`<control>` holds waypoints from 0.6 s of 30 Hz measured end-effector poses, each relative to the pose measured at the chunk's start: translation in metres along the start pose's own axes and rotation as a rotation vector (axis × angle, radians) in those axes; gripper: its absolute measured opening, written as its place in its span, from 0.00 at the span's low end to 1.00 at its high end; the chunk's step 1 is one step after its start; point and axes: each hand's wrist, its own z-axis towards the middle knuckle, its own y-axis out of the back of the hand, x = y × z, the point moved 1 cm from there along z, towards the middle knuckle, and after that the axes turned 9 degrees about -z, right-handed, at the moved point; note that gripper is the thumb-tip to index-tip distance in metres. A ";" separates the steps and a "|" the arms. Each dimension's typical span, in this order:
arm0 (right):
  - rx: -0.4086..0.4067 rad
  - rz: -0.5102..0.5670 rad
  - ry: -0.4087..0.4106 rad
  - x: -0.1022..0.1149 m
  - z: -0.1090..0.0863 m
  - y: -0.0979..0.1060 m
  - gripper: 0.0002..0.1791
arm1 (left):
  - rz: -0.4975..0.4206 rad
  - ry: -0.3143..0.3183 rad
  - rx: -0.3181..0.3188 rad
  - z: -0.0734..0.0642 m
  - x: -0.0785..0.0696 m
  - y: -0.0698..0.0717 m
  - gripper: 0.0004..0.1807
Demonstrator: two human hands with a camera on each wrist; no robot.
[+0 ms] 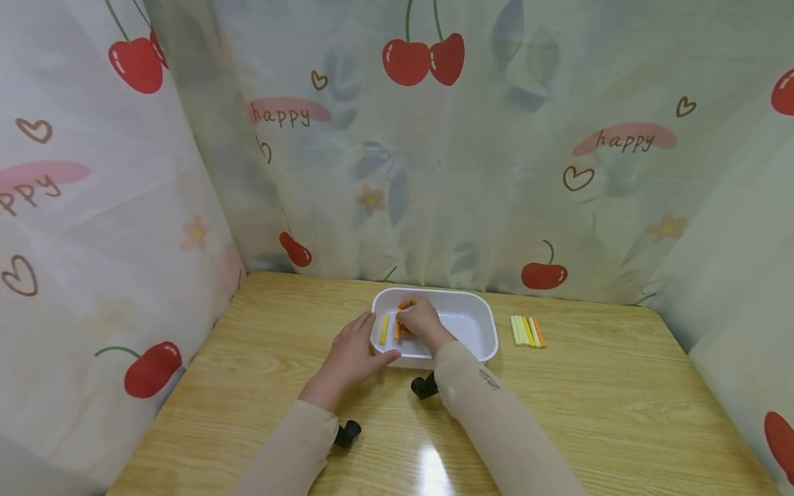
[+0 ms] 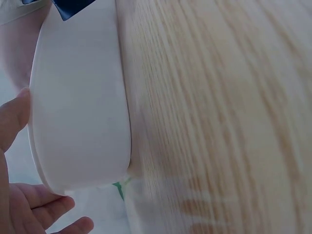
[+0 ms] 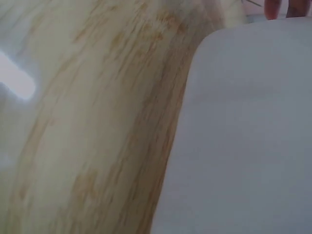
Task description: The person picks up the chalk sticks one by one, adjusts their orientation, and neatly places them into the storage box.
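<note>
A white plastic tray [image 1: 462, 296] stands on the wooden table. My left hand [image 1: 349, 355] is spread around its near left corner, thumb on the front rim and fingers against the left end; the thumb and fingers of the left hand [image 2: 19, 209] touch the rim in the left wrist view. My right hand [image 1: 420, 319] reaches inside and pinches an orange chalk-like stick [image 1: 398, 329], partly covered by the fingers. Left of it in the tray lies a yellow stick [image 1: 384, 329]. The tray wall [image 3: 243, 126] hides the right hand's fingers in the right wrist view.
Right of the tray, several pale, yellow and orange sticks [image 1: 527, 331] lie side by side on the table [image 1: 608, 386]. A printed cherry curtain [image 1: 434, 172] hangs behind the table and along its sides. Black devices [image 1: 349, 433] sit under both wrists.
</note>
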 end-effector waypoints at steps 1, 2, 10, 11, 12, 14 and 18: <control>0.002 -0.005 -0.003 0.000 0.000 -0.001 0.16 | 0.001 -0.001 0.000 0.000 0.001 0.000 0.52; 0.006 -0.010 -0.005 0.000 0.000 -0.001 0.17 | -0.001 -0.001 0.000 0.000 0.001 0.000 0.53; 0.039 -0.054 0.009 0.000 -0.001 -0.003 0.17 | -0.010 -0.015 -0.004 -0.001 -0.001 0.000 0.52; 0.042 -0.055 0.011 0.000 -0.001 -0.004 0.17 | -0.013 -0.013 -0.005 -0.001 -0.001 0.000 0.52; 0.044 -0.054 0.008 -0.001 -0.001 -0.005 0.18 | -0.014 -0.007 -0.004 -0.001 -0.001 0.000 0.53; 0.045 -0.065 0.004 -0.001 0.000 -0.005 0.18 | -0.015 0.002 -0.001 -0.002 -0.001 0.000 0.53; 0.043 -0.101 -0.001 0.001 0.002 -0.002 0.16 | -0.018 0.012 0.000 -0.002 -0.002 0.001 0.53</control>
